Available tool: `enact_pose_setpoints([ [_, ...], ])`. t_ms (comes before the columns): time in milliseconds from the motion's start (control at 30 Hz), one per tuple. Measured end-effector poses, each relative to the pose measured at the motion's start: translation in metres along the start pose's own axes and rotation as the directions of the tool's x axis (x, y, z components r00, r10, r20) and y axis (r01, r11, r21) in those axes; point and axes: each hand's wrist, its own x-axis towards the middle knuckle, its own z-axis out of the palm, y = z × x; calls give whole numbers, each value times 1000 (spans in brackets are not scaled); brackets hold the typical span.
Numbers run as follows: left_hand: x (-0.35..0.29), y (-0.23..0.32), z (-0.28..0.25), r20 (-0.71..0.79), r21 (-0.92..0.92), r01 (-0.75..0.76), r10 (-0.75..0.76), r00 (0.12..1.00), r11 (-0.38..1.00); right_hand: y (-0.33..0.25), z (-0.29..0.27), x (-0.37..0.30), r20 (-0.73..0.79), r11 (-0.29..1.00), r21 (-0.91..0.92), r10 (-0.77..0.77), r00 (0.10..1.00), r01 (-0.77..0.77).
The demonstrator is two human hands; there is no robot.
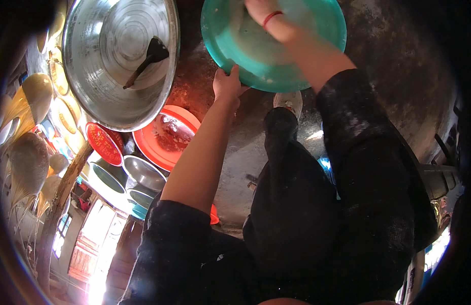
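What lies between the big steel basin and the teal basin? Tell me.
In the head view, only bare dark ground separates the steel basin from the teal basin; the left hand grips the teal rim.

Single head-worn fisheye view, looking steeply down from above the person's own forearms, close over a teal basin (276,51) at top, ground and metal bowl (118,56) bending toward the dark rim.

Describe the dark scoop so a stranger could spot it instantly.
Start at the big round metal basin at upper left, beside the teal basin that the left hand grips by the rim. Inside the metal one lies the dark scoop, handle pointing down-left. It is the only dark, loose thing on that shiny surface.
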Motion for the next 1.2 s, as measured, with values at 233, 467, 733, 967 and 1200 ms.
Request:
enact_pose_setpoints([
  [233, -4, 4, 3, -28, 24, -4, 4, 1000, 1000, 56, -105, -90, 270, 628, -751, 11, 963, 204],
  [467, -10, 10, 0, -6, 73, 31, -31, 1000, 997, -30, -12, -160, 637, 856, -390, -14, 770, 339],
  [733, -4, 6, 1, 22, 40, 10, -11, 1000, 999, -4, -47, -21, 217, 662, -555, -470, 856, 504],
  [967, -7, 5, 6, 25, -40, 16, -15, 1000, 999, 19, -132, -140, 321, 604, -769, 78, 944, 211],
  [1200, 6, -8, 8, 34, -110, 13, -9, 999, 994, -70, -33, -195, 619, 931, -283, 360, 698, -229],
])
